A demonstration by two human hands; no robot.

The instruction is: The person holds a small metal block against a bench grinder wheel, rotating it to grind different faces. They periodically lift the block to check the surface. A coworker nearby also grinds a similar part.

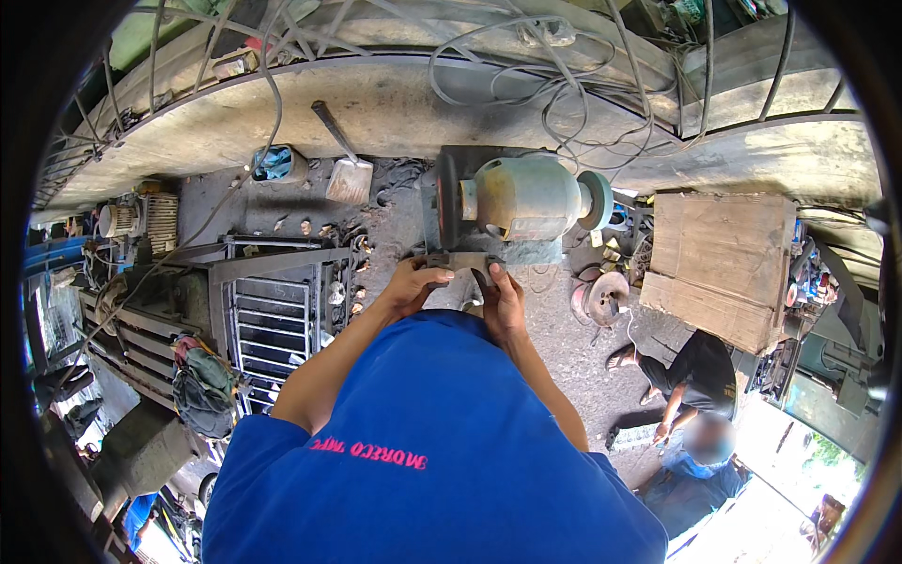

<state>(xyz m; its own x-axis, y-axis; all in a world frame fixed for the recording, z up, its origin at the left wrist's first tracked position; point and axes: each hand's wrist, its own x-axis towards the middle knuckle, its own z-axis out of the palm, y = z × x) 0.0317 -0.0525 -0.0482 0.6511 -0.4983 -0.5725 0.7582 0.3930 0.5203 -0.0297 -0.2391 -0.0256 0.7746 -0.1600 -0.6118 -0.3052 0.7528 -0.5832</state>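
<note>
A flat, dark metal piece (pixel 462 260) spans between my two hands, just below the left wheel (pixel 448 201) of a bench grinder (pixel 529 199). My left hand (pixel 414 286) is closed on its left end, thumb on the near side. At the other end my right hand (pixel 505 297) grips it, with the thumb near the top edge. Whether the piece touches the wheel or a rest I cannot tell. The grinder has a worn green-grey body and a second, greenish wheel (pixel 596 200) on its right.
A shovel (pixel 350 179) leans at the wall beside a bucket (pixel 279 164). Left stands a metal frame rack (pixel 272 320). Right are a cardboard-covered bench (pixel 719 258), a round metal disc (pixel 606 298) and a crouching person (pixel 700 381). Loose cables (pixel 564 85) hang above the grinder.
</note>
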